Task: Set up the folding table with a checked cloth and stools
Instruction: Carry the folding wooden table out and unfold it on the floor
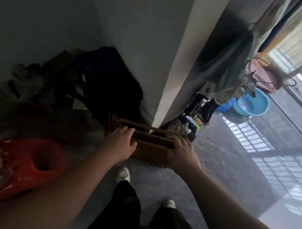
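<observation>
Dim corner blurs folded wooden table (150,144) under both hands.

Dark, glossy floor (225,159), reflecting a window grille at right of frame. Directly on it: a brown wooden folded frame (149,144) at centre, a blue basin (253,104) at upper right, a red plastic stool (29,161) at lower left, and a dark heap of clothing (86,85) against the wall, upper left.

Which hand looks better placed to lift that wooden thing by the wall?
Neither alone: left hand and right hand each grip one end of the folded wooden table. The right looks slightly firmer, its thumb hooked under the end.
</observation>
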